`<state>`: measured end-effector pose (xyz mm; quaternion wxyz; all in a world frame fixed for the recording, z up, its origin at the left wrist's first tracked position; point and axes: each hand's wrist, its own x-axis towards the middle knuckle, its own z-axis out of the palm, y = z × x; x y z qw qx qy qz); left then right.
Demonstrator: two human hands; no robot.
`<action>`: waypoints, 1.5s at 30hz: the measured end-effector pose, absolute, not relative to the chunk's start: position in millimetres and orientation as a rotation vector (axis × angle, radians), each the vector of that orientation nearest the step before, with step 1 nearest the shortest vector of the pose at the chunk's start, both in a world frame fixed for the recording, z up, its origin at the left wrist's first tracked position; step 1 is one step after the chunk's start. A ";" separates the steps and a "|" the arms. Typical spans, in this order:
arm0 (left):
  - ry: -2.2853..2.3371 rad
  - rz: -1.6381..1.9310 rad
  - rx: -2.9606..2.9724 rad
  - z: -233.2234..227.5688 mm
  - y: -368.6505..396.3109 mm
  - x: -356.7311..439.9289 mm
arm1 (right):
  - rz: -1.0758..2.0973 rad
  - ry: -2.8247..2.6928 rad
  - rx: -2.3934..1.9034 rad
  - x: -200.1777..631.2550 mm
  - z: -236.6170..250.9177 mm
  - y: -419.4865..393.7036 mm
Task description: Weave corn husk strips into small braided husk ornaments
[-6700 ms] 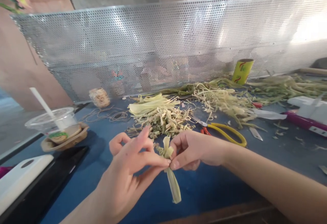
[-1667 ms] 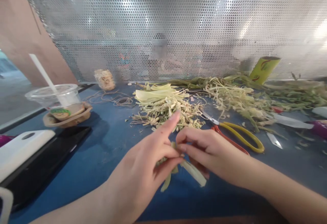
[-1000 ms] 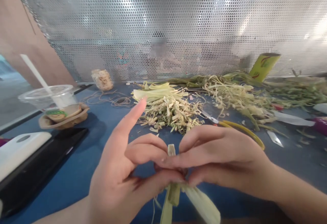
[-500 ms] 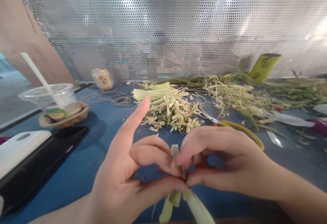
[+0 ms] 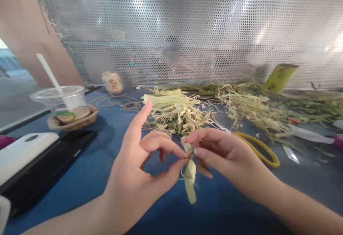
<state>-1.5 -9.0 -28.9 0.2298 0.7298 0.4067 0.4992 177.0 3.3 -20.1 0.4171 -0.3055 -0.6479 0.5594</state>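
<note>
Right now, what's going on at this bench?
A person is working a small folded leaf strip above the blue table. The left hand pinches it between thumb and middle finger, index finger raised; the right hand grips it from the other side. Behind lie a pile of leaf trimmings, yellow-handled scissors and a plastic cup.
</note>
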 end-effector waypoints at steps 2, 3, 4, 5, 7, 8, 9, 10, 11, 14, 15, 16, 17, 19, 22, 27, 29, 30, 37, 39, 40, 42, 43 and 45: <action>1.120 1.385 2.000 -28.5 -7.2 -1.3 | 1.235 -1.659 -0.837 175.2 -20.9 3.3; 1.115 1.390 2.002 -28.2 -6.3 -0.9 | 1.098 -1.705 -0.868 175.0 -21.4 3.1; 1.113 1.394 2.013 -27.9 -5.5 -0.4 | 0.951 -1.761 -0.886 175.2 -21.9 2.9; 1.116 1.404 2.033 -27.5 -4.8 0.1 | 0.805 -1.814 -0.890 175.7 -22.6 2.9; 1.134 1.416 2.098 -26.8 -3.7 1.3 | 0.611 -1.905 -0.867 176.8 -23.7 3.9; 1.142 1.422 2.134 -26.7 -3.2 2.1 | 0.570 -1.930 -0.858 177.4 -23.9 5.1; 1.144 1.437 2.163 -26.6 -2.8 3.1 | 0.563 -1.938 -0.858 177.8 -23.9 6.7; 1.138 1.451 2.181 -26.6 -2.5 4.3 | 0.583 -1.930 -0.873 178.0 -23.7 8.5; 1.122 1.471 2.178 -26.7 -2.1 5.6 | 0.626 -1.905 -0.897 178.0 -23.4 10.4; 1.113 1.422 2.057 -25.9 -0.9 9.4 | 0.889 -1.735 -0.994 176.9 -23.3 15.9; 1.129 1.367 1.998 -25.1 -0.6 10.1 | 1.017 -1.650 -1.008 176.3 -24.1 17.6; 1.146 1.309 1.944 -23.9 -0.2 10.5 | 1.174 -1.563 -1.010 175.7 -25.1 19.2; 1.157 1.257 1.901 -22.5 0.0 10.4 | 1.331 -1.451 -0.973 175.1 -26.5 20.8; 1.161 1.189 1.850 -19.2 -0.6 9.0 | 1.578 -1.315 -0.854 174.4 -29.4 23.8; 1.166 1.167 1.879 -14.3 -4.9 5.7 | 1.725 -1.289 -0.798 175.1 -32.2 27.3; 1.184 1.206 2.155 -11.1 -14.6 2.5 | 1.790 -1.340 -0.817 179.0 -33.4 28.7; 1.106 1.183 2.295 -10.8 -14.4 2.0 | 1.833 -1.364 -0.818 180.9 -34.0 28.8; 1.052 1.166 2.359 -10.3 -13.2 1.8 | 1.860 -1.380 -0.808 182.0 -34.2 29.2; 0.640 1.016 2.545 -3.2 2.8 7.8 | 2.053 -1.516 -0.683 196.6 -32.6 40.8; 0.568 1.045 2.539 -2.4 5.7 13.4 | 2.088 -1.534 -0.672 202.2 -32.3 45.6; 0.518 1.064 2.541 -2.0 6.4 16.6 | 2.104 -1.544 -0.667 204.8 -32.3 47.8; 0.432 1.072 2.543 -1.2 6.2 22.6 | 2.151 -1.571 -0.636 209.3 -32.4 51.0; 0.411 1.047 2.545 -1.0 5.5 24.9 | 2.183 -1.593 -0.616 211.2 -32.4 51.9; 0.447 0.974 2.547 -2.6 3.5 26.9 | 2.266 -1.659 -0.588 214.1 -31.4 52.4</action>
